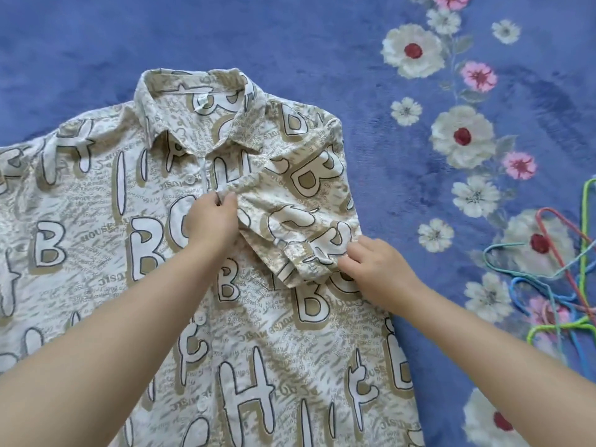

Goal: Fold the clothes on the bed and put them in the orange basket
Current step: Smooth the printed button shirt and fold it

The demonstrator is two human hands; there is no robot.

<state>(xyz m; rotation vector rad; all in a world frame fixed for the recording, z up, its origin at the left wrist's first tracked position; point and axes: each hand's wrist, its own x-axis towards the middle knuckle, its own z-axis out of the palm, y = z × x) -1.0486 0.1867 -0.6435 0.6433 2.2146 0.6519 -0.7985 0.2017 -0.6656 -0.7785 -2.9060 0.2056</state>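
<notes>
Head view: I'm pinching the beige letter-printed shirt's (pixel 200 253) folded sleeve (pixel 300 201) with left hand (pixel 211 217) and right hand (pixel 371 269) fingers curled; releasing carelessly risks it unfolding.

Beige letter-print shirt (pixel 200 253) flat on bed, right sleeve folded inward

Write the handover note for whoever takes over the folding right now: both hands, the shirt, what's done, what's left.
Left hand: pinch grip on the cuff edge of the folded-in sleeve, near the button placket.
Right hand: fingers curled on the sleeve's lower edge.
Shirt: lies face up, buttoned, collar away from you, on the blue floral bedspread.
Done: the right-side sleeve is folded across the chest.
Left: the other sleeve is still spread out to the left; fold it in, fold the body, then put the shirt in the orange basket, which is not in view.
Coloured hangers lie to the right.
</notes>
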